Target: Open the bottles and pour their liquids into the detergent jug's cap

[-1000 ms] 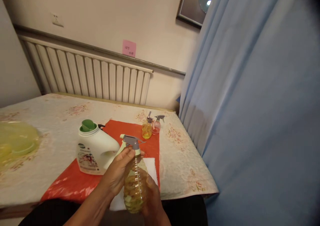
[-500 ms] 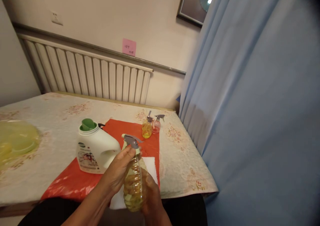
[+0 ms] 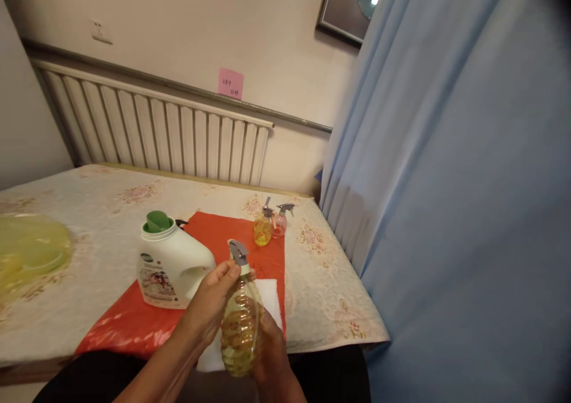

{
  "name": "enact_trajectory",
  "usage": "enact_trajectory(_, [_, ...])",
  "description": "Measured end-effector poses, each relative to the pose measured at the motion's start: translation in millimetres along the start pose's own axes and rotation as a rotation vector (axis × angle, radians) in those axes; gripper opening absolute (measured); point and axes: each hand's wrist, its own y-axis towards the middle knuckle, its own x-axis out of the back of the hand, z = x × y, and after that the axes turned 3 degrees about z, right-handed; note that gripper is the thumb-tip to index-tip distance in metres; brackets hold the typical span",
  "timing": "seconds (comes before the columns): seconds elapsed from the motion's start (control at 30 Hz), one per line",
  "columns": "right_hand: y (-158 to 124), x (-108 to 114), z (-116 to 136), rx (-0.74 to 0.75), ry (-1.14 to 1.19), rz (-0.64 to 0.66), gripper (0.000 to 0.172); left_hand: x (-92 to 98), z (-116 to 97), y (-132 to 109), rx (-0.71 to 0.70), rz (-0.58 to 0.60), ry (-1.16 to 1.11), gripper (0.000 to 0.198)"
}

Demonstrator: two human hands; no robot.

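Note:
A clear, ribbed spray bottle (image 3: 241, 337) with yellowish liquid inside stands nearly upright in front of me, its grey trigger head (image 3: 239, 251) on top. My left hand (image 3: 214, 296) pinches the pale collar just below that head. Lower down, my right hand (image 3: 270, 340) wraps round the bottle's body from the right, with its fingers behind it and partly seen through the plastic. To the left is a white handled jug (image 3: 173, 272) with a printed label and a green cup (image 3: 158, 221) in its mouth. Beneath the bottle lies a white cloth (image 3: 270, 296).
On a red sheet (image 3: 214, 230) stand two smaller spray bottles, one yellow (image 3: 262, 230) and one pink (image 3: 279, 224). A translucent yellow bag (image 3: 35, 242) lies at far left on the floral bed cover (image 3: 312, 296). A blue curtain (image 3: 437, 183) hangs at right, a radiator (image 3: 165, 129) behind.
The trigger head has turned on the bottle's neck, so its lever no longer points right. Both hands keep nearly the same place on the bottle.

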Motion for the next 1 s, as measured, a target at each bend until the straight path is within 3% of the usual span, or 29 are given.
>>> enact_trajectory(0.2, [0,5,-4,-0.004,-0.011,-0.027,0.039,2.3,-2,-1,0.042,0.071,-0.022,0.035])
enact_trajectory(0.33, [2,6,-5,-0.013,-0.015,-0.028,0.042,-0.2,-2,-3,0.019,0.049,-0.025,0.032])
enact_trajectory(0.67, [0,-6,-1,-0.053,-0.016,-0.056,0.042,11.6,-5,3,0.055,0.150,-0.046,0.028])
enact_trajectory(1.0, [2,1,-5,0.025,-0.057,-0.051,0.040,14.3,5,9,-0.043,0.055,-0.015,0.030])
